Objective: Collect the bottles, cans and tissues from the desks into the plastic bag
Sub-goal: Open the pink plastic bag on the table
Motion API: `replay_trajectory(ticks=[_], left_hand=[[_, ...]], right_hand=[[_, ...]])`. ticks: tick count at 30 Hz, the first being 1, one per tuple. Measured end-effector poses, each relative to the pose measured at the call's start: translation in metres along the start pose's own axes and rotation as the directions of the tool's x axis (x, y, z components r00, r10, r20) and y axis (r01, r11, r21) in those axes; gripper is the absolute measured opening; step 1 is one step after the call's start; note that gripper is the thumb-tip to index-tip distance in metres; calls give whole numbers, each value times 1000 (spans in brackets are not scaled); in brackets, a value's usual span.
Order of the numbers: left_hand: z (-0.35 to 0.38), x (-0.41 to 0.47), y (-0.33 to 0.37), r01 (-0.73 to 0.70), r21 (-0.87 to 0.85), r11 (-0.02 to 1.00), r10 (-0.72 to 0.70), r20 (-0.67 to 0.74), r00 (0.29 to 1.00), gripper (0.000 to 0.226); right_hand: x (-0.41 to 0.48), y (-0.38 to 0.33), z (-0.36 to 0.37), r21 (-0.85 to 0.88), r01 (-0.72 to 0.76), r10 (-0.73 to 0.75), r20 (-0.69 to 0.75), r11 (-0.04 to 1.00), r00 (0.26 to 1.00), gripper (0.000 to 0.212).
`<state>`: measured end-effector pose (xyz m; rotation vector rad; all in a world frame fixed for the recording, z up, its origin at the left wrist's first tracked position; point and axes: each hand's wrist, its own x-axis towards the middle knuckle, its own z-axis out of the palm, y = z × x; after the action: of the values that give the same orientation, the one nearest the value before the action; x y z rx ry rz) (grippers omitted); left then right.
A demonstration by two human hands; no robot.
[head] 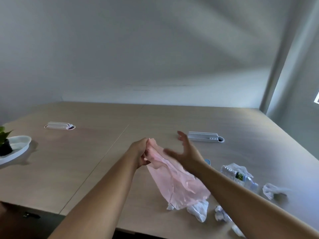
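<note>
My left hand [140, 155] grips the top of a thin pink plastic bag [179, 183], which hangs down over the wooden desk [77, 161]. To the right of the bag's top, my right hand [185, 151] is spread open with fingers apart, blurred, holding nothing. A crushed clear water bottle [239, 177] with a green label lies on its side to the right. Crumpled white tissues lie around it: one [198, 210] under the bag's bottom, one [221, 215] near the front edge, one [273, 191] at the far right. A small blue thing [207, 161] peeks from behind my right forearm.
Two white cable-slot covers sit in the desk, one [59, 125] at the back left and one [205, 137] behind my right hand. A potted plant [5, 142] on a white dish [19, 149] stands at the left edge. A grey wall rises behind the desk.
</note>
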<state>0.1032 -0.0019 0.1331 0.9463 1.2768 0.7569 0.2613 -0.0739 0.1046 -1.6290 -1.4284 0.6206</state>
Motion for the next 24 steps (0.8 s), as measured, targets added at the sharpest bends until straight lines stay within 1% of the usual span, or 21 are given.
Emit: replay_trajectory(ticks=[1,2,4,5,6,7,8,9,10,11,12,14,15,17,18,19,21,23,24], left_hand=[[5,-1,2,-18,5,1000,18,-8,1000,17],[9,-1,3,-34,8,999,34,-7,999,19],[13,-2,7,-79,14,997,79,4,997,24],[13,-2,9,-107,37,994,107,9,994,25],[10,-1,11,-139,81,987,138,11,990,26],[7,0,13,-168,121,978,167,11,986,28],[2,0,16,-188,156,970,186,22,982,29],[-4,0,20,-198,185,963,194,37,980,30],[-11,0,22,-190,225,956,181,62,982,29],[-18,1,24,-169,267,949,150,89,985,28],[-25,3,25,-137,297,945,106,116,987,28],[-39,6,23,-71,341,937,22,145,989,26],[-46,7,22,-54,372,927,-4,153,988,24],[-58,8,19,-48,397,917,-27,181,983,27],[-64,7,17,-46,389,920,-29,184,982,29],[-69,6,14,-44,377,925,-26,180,983,30],[-81,7,7,-29,376,926,-40,176,984,29],[-91,7,0,-10,438,899,-68,162,985,30],[-95,9,-2,-22,520,854,-58,136,989,27]], right_hand=[[-2,-1,6,-181,4,2,33,984,999,89],[-4,2,8,-285,-12,16,14,958,1000,82],[-3,8,2,-287,-118,81,-138,951,987,42],[-2,11,-5,-273,-180,130,-191,945,973,23],[1,15,-14,-260,-243,193,-203,934,960,11],[3,19,-26,-223,-299,265,-168,928,949,10],[5,23,-37,-137,-348,339,-83,928,937,14],[5,24,-48,17,-406,405,43,914,913,14],[3,24,-57,202,-475,441,194,856,877,10],[2,24,-65,354,-528,432,316,772,845,9],[1,27,-71,445,-554,402,393,703,827,13],[4,34,-77,556,-578,380,439,597,815,23],[5,37,-77,597,-597,397,445,536,802,26],[8,44,-76,616,-654,440,487,439,754,31],[9,49,-75,595,-685,442,525,420,727,36],[9,51,-75,559,-712,440,561,424,702,41],[9,52,-74,494,-740,459,582,457,672,39],[12,52,-70,473,-728,495,535,496,685,44],[15,49,-68,476,-715,497,514,512,699,46]])
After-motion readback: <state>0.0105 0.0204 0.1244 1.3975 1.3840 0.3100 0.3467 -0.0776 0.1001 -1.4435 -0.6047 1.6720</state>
